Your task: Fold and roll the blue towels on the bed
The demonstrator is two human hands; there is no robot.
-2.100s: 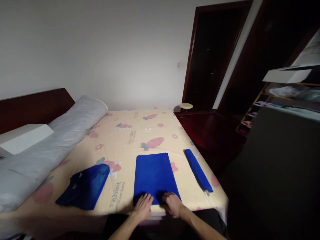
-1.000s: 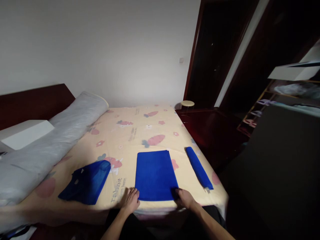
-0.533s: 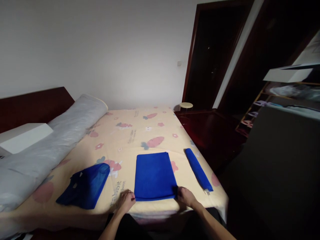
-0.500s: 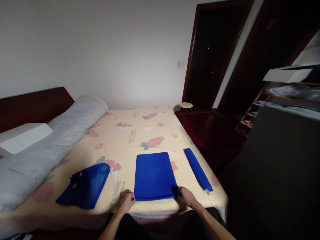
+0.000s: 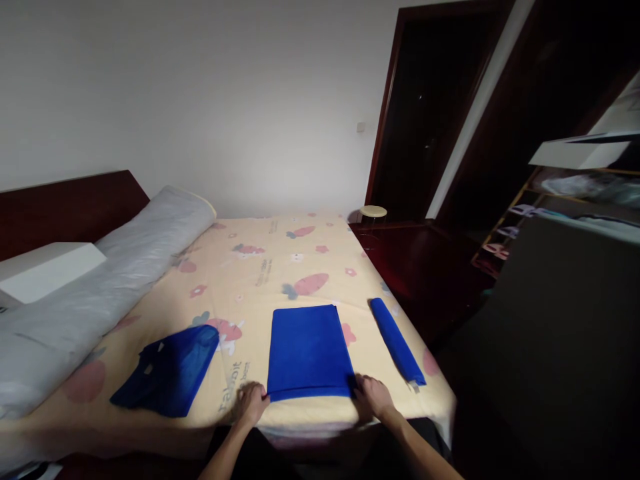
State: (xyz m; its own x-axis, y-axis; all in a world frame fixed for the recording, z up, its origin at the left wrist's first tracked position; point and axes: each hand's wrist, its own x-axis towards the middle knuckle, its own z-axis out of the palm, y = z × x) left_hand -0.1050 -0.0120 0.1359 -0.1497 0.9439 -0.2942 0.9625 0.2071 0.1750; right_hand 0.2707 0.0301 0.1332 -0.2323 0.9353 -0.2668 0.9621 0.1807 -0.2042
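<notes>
A blue cloth [image 5: 310, 347], folded to a flat rectangle, lies on the bed in front of me. A narrow strip is turned over along its near edge. At its near left corner my left hand [image 5: 253, 403] is closed in a pinch on the cloth. My right hand [image 5: 373, 395] pinches the near right corner, with fingertips partly hidden. To the right lies a tightly rolled blue cloth [image 5: 397, 341] with a small pale tag at its near end. Left of my hands is a loosely folded blue cloth [image 5: 173, 370] with small white labels.
The bed [image 5: 280, 257] has a cream sheet printed with carrots and flowers. A long grey roll [image 5: 120, 273] and a white box [image 5: 55, 270] lie along the left, by the dark headboard [image 5: 75, 207]. A round stool [image 5: 373, 212] stands past the bed's far right corner.
The near edge of the flat cloth now shows a slightly deeper turned-over strip. Both hands keep their pinch at the corners and have barely shifted.
</notes>
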